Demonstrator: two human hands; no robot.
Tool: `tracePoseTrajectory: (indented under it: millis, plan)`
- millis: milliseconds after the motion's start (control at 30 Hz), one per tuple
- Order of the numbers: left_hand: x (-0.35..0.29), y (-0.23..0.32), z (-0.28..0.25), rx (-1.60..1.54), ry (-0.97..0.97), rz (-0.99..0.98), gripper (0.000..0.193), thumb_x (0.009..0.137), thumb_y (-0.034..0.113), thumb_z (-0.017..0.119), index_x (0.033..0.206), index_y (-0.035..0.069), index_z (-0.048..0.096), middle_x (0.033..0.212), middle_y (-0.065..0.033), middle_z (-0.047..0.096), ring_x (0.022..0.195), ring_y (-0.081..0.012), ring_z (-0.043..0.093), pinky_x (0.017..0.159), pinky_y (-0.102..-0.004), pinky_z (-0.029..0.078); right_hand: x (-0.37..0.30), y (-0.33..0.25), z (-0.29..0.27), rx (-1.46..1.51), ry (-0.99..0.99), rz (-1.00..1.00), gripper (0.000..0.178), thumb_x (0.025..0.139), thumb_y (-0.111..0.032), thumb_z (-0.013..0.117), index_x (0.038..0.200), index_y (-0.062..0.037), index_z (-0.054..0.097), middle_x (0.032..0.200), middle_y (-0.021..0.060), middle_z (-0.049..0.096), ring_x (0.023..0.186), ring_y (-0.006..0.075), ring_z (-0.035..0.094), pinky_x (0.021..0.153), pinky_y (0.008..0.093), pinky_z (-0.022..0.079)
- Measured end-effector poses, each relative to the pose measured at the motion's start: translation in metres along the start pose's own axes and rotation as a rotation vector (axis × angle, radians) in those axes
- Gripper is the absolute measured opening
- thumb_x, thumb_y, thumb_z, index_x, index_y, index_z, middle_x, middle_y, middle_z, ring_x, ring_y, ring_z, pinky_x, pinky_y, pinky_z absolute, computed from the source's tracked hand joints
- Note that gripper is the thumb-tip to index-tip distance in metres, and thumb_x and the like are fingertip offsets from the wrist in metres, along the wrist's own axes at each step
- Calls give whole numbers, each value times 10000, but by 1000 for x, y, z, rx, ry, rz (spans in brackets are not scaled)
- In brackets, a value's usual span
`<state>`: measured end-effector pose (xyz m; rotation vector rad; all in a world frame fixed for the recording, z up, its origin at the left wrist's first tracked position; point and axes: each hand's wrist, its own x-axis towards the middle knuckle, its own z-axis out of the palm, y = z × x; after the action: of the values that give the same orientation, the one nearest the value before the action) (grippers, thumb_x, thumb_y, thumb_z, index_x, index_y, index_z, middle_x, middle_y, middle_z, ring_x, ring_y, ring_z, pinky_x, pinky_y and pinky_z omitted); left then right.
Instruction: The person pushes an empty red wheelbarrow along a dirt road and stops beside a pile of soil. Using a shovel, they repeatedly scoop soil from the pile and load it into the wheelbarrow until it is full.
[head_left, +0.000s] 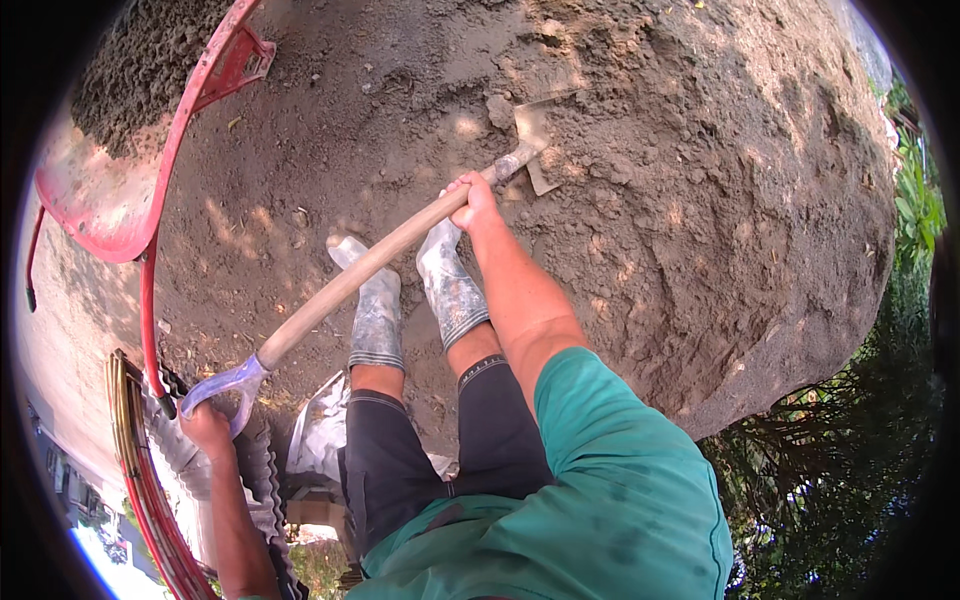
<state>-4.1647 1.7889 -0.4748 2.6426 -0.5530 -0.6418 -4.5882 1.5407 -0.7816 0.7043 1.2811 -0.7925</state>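
Wooden-shafted shovel point(366, 268) against brown soil point(660, 220); left hand point(207, 430) curled around purple grip point(222, 383); right hand point(475, 203) wrapped around lower shaft point(433, 216).

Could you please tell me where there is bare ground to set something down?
Mostly bare dirt lies between the red wheelbarrow and the boots, beyond the shovel handle; it runs on toward the shovel blade. It is crowded at lower left, where the left hand, corrugated sheet and white sack sit close together.
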Motion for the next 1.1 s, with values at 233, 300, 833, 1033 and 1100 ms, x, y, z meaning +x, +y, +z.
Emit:
tracePoseTrajectory:
  millis: [233, 300, 833, 1033, 1100]
  plan:
    - [-9, -98, -27, -226, -93, -235, 106, 826, 141, 531, 756, 82, 478, 546, 2, 412, 385, -84, 381, 336, -250, 289, -40, 36, -36, -129, 175, -52, 107, 768, -101, 526, 702, -80, 444, 619, 44, 435, 547, 197, 464, 572, 388, 452]
    - [-24, -114, -29, -208, -141, -316, 97, 807, 100, 508, 721, 69, 474, 552, -12, 421, 404, -106, 403, 353, -270, 311, -69, 40, -40, -175, 241, -82, 99, 768, -89, 524, 707, -78, 446, 620, 45, 432, 551, 199, 468, 562, 391, 455]
    - [-168, -232, -68, -549, 18, -988, 118, 724, 58, 509, 642, 110, 443, 517, 0, 361, 378, -135, 391, 318, -291, 257, -349, 107, 95, -593, 70, -455, 206, 771, -6, 570, 921, -28, 431, 745, 82, 505, 605, 206, 536, 559, 371, 484]
    - [-188, -233, -97, -420, -337, -928, 73, 736, 71, 512, 666, 76, 494, 496, -31, 402, 361, -148, 402, 308, -322, 273, -379, 170, 166, -861, -182, -590, 429, 709, 18, 650, 1065, -14, 412, 838, 91, 543, 679, 199, 583, 596, 348, 508]
    - [-194, -237, -92, -282, -507, -897, 51, 738, 84, 531, 707, 44, 537, 495, -53, 426, 359, -159, 414, 313, -321, 297, -369, 172, 177, -1001, -189, -715, 446, 701, 14, 656, 1076, -10, 416, 846, 88, 542, 679, 192, 582, 599, 339, 508]
